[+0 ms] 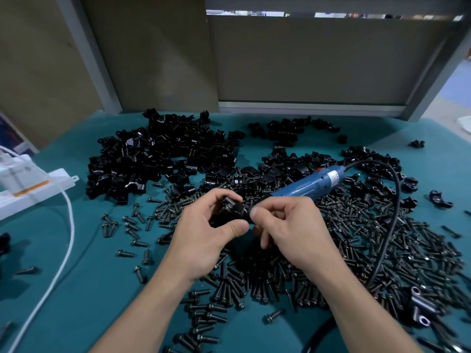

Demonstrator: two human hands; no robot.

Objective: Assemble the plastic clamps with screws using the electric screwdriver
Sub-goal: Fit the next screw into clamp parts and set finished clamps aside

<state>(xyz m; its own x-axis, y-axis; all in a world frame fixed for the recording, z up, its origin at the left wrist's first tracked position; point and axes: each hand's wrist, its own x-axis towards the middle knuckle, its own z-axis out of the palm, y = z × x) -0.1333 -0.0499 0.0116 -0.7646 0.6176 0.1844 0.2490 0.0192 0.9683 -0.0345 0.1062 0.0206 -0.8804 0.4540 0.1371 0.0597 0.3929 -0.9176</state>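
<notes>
Left hand (204, 233) grips clamp (229, 212) over the surface (89, 263). Right hand (288, 225) apparently pinches a screw (251, 218) at its 3 o'clock side. Screwdriver (305, 184) lies at 1 o'clock. Risk: the screw seats crooked or drops.

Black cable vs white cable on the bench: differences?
The black cable leaves the blue screwdriver and lies across the screws on the right; the white cable comes from the white power strip on the left and lies on bare mat. Both curve toward the near edge.
</notes>
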